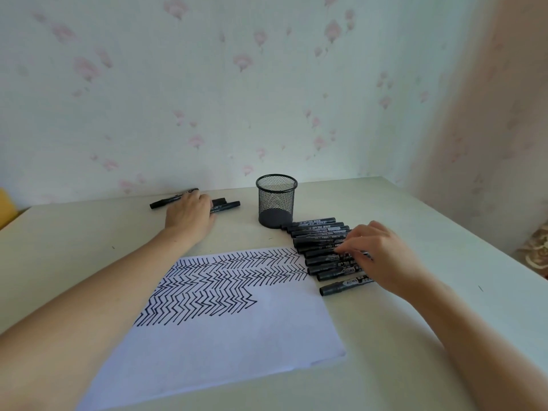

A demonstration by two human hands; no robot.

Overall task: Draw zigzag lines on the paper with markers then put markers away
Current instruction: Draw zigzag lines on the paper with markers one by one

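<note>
A white paper (225, 345) lies on the table, its upper part filled with black zigzag lines (219, 286). A row of several black markers (320, 235) lies to the paper's right. My right hand (382, 256) rests over that row, its fingertips pinching one marker (329, 258) near the middle. A black mesh pen holder (276, 200) stands upright and empty behind the row. At the back left my left hand (189, 213) lies on a small group of black markers (228, 204), fingers curled over them.
The table (415, 336) meets a flowered wall at its back edge. A yellow object (6, 206) shows at the far left, and a patterned cloth (536, 250) at the far right beyond the table's edge.
</note>
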